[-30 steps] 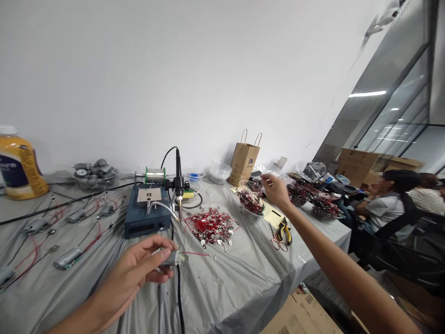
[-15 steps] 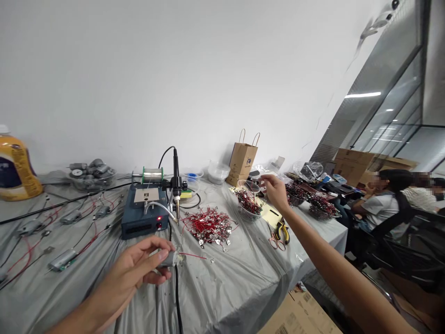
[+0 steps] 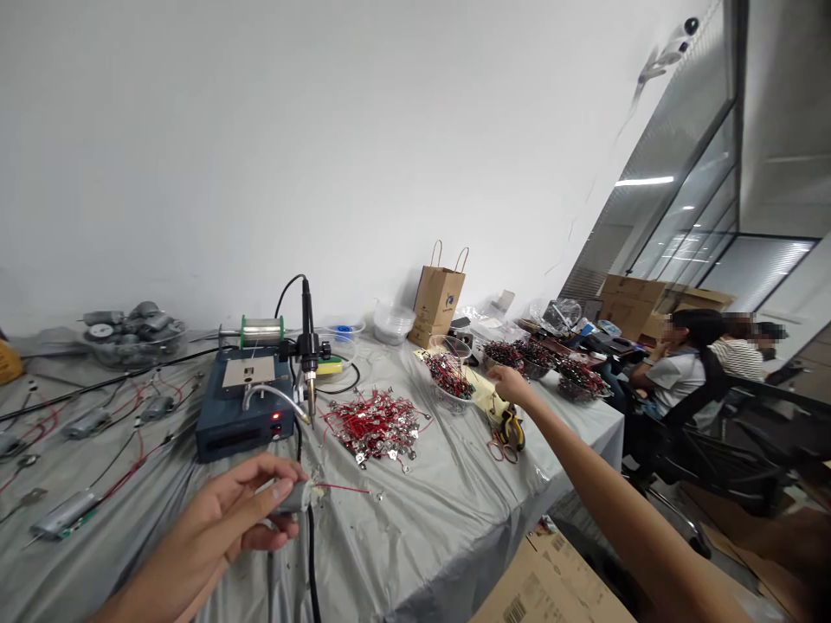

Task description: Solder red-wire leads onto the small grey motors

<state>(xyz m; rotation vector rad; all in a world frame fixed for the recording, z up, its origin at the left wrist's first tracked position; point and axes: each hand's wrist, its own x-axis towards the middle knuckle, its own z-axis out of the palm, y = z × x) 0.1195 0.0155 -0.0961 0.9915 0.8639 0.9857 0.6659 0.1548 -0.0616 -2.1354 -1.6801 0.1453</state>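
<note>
Between the thumb and fingers of my left hand (image 3: pixel 243 510) is a small grey motor (image 3: pixel 293 499), with a thin red wire (image 3: pixel 344 487) sticking out to the right from its end. My right hand (image 3: pixel 512 385) is reached out over yellow paper (image 3: pixel 484 394), its fingertips pinched together. A thin dark strand seems to hang below them, too small to make out. To its left stands a clear bowl of red and black wires (image 3: pixel 451 381). Yellow-handled pliers (image 3: pixel 512 428) and scissors (image 3: pixel 499 448) lie just below that hand.
A soldering station (image 3: pixel 243 415) with a solder spool (image 3: pixel 262 332) and upright iron (image 3: pixel 308 346) stands ahead. A pile of red wires with metal tabs (image 3: pixel 373 424) lies beside it. Wired motors (image 3: pixel 65 515) spread at left. People sit at right, past the table's edge.
The view has swung right. My right hand has come down and back from beside the bowls toward the pliers, fingers now pinched. My left hand still holds the motor.
</note>
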